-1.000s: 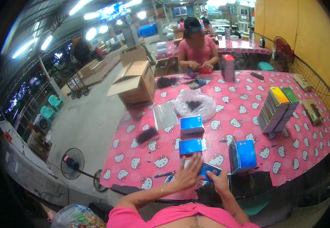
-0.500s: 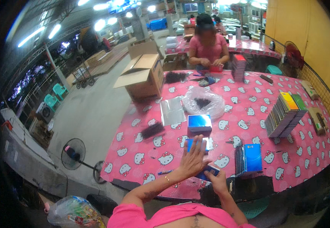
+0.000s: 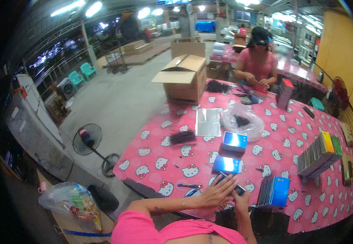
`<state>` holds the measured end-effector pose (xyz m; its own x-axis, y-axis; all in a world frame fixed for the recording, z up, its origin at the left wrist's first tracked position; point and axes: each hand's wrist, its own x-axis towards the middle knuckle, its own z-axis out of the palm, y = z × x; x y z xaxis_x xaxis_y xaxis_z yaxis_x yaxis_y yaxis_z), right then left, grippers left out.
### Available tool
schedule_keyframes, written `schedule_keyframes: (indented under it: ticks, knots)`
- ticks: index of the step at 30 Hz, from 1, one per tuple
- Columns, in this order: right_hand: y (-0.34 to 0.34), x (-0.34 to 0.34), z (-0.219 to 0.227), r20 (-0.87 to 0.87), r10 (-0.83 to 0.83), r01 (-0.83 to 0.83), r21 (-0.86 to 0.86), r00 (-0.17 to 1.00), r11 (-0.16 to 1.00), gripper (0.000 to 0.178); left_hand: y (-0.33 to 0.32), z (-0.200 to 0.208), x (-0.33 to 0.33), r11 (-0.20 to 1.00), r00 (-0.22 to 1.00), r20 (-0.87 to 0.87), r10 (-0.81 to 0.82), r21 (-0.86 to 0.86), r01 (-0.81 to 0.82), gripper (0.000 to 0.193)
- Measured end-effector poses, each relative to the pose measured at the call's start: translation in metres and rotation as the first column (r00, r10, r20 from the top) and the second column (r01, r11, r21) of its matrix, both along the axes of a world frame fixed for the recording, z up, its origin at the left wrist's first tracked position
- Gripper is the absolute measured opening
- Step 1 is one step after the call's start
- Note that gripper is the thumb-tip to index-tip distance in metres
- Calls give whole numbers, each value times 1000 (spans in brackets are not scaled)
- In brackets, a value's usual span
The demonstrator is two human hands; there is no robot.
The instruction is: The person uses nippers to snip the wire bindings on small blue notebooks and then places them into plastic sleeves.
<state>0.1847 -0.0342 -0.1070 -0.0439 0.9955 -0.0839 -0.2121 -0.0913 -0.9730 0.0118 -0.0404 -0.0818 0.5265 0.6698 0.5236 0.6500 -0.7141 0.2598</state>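
Note:
A small dark-blue notebook (image 3: 239, 190) lies at the near edge of the table, mostly covered by my hands. My left hand (image 3: 220, 191) rests across it with its fingers stretched out flat. My right hand (image 3: 242, 198) grips the notebook's near right side, thumb on top. Just beyond my fingers is a low stack of bright-blue notebooks (image 3: 227, 164). Behind that stands a thicker blue stack (image 3: 234, 141). To the right sit several blue spiral notebooks (image 3: 275, 191) in a pile. Two pens (image 3: 189, 186) lie left of my left hand.
Black thin strands (image 3: 182, 137), clear plastic sheets (image 3: 208, 122) and a plastic bag (image 3: 247, 129) lie farther out. An open cardboard box (image 3: 184, 85) stands far left. Yellow- and green-topped notebook stacks (image 3: 320, 152) stand right. Across the pink table (image 3: 144, 151), a person (image 3: 257, 63) handles something red.
My view has swung left, so the table appears shifted right. My left hand has come down from near the low blue stack and now lies flat over the notebook; my right hand still grips it.

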Motion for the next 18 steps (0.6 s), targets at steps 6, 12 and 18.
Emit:
schedule_keyframes:
  ticks: [6,12,18]
  knots:
    - [-8,2,15,-13,44,-43,67,999,997,22,44,45,-6,977,940,-281,-194,-145,158,22]
    - [-19,-7,28,-183,9,-8,6,983,1000,27,2,-10,1,991,982,-134,-130,26,134,88]
    - [-11,-10,10,-182,32,-15,95,983,995,28,23,23,12,996,991,-121,48,-72,-57,88]
